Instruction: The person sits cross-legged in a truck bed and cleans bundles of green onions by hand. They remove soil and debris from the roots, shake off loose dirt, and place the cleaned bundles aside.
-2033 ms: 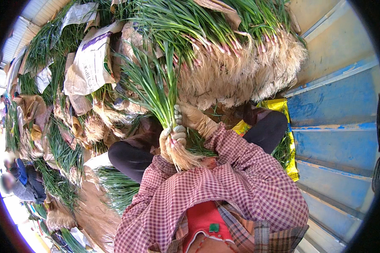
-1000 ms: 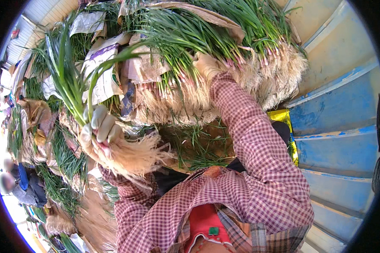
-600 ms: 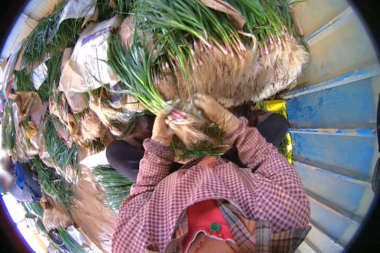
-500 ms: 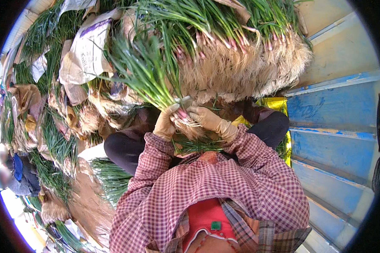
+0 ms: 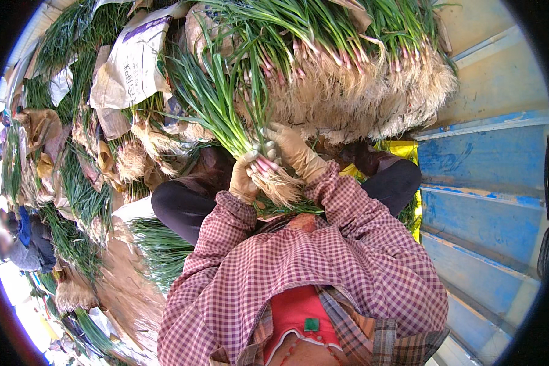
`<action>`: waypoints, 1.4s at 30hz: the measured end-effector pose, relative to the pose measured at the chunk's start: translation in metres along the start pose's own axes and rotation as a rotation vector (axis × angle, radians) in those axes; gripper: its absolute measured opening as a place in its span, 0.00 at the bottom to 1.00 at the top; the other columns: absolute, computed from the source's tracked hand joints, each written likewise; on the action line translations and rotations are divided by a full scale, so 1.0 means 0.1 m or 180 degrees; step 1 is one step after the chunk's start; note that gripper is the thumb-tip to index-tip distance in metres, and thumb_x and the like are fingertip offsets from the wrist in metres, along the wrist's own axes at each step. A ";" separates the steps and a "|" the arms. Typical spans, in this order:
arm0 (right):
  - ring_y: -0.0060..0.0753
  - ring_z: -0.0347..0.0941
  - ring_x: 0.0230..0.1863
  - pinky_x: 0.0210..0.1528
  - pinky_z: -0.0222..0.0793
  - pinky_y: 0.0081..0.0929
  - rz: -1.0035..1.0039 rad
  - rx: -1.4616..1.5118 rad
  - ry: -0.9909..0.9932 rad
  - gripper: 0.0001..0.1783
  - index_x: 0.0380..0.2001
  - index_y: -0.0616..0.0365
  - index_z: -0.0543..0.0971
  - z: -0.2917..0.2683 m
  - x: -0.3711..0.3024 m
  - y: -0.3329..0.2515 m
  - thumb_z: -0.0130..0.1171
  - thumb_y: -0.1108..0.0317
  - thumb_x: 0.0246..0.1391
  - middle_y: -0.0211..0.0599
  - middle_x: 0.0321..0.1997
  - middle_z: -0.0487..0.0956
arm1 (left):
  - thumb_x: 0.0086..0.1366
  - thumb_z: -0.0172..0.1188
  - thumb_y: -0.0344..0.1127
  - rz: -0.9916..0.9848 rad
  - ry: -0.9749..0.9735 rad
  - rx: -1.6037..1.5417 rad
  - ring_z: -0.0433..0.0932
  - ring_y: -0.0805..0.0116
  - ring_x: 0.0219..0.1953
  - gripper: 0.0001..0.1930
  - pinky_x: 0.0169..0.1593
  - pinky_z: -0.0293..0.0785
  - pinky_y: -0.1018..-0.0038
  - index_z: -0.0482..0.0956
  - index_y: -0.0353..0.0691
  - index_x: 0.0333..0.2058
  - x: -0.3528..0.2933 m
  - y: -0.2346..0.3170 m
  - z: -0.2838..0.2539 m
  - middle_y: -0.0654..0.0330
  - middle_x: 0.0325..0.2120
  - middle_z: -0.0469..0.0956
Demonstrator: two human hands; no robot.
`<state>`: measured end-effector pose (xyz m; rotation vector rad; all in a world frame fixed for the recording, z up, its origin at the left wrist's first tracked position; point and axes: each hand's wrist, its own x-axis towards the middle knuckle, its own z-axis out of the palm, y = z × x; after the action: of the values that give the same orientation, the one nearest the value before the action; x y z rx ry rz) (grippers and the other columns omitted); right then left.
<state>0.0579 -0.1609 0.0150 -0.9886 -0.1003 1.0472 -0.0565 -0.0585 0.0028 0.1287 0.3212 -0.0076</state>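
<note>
both hands gloved, tan gloves. left hand (image 5: 245, 177) is wrapped around the neck of a bunch of green onions (image 5: 226, 116) — fingers curled closed on it just above the roots, thumb side toward the chest. right hand (image 5: 294, 149) sits on the other side of the same bunch, fingers bent over the stalks and touching them; how tight that grip is, cannot tell, the stalks hide the fingertips.

bunch position: pale root tuft (image 5: 280, 186) hangs just below and between the two sets of fingers, pinkish bulb ends right at the fingertips, green blades fanning up and away past the knuckles toward the top left.

beyond the fingertips: a big stack of green onions (image 5: 360, 73), roots facing the person, close behind the right hand. off past the left hand's knuckles — torn paper sacks (image 5: 131, 64) and more bundles lying mixed together.

under the wrists: checked sleeves (image 5: 226, 238), dark trousers (image 5: 183, 207) on both knees. yellow sheet (image 5: 402, 149) near the right elbow side, blue painted wall (image 5: 488, 183) further out that way.

another person (image 5: 24, 244), blurred, well apart at the far left edge.
</note>
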 end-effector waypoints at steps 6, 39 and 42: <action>0.43 0.72 0.34 0.38 0.66 0.32 -0.1905 -0.3171 0.1896 0.15 0.38 0.65 0.72 -0.43 -0.17 0.05 0.53 0.65 0.51 0.45 0.34 0.77 | 0.54 0.56 0.31 -0.0083 0.0615 0.0663 0.76 0.57 0.41 0.18 0.44 0.74 0.57 0.67 0.34 0.44 -0.11 0.10 0.09 0.49 0.41 0.74; 0.26 0.69 0.28 0.23 0.67 0.20 -0.1077 -0.7822 0.1979 0.33 0.62 0.57 0.45 -1.07 0.81 -1.16 0.40 0.76 0.53 0.62 0.56 0.60 | 0.56 0.55 0.29 0.0268 -0.0845 0.0029 0.72 0.65 0.32 0.18 0.39 0.73 0.70 0.68 0.32 0.46 0.73 0.74 0.41 0.57 0.30 0.73; 0.50 0.71 0.44 0.45 0.70 0.36 -0.1189 -0.6513 0.1573 0.42 0.64 0.47 0.41 -0.90 0.65 -1.08 0.51 0.68 0.49 0.69 0.61 0.49 | 0.56 0.53 0.28 0.0289 -0.0419 -0.0265 0.67 0.69 0.28 0.17 0.35 0.69 0.73 0.67 0.34 0.46 0.63 0.66 0.36 0.62 0.24 0.68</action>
<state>0.2114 -0.1823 0.0168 -2.8311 -1.0308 -0.0443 0.0160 0.0027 0.0251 0.0597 0.1838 0.0868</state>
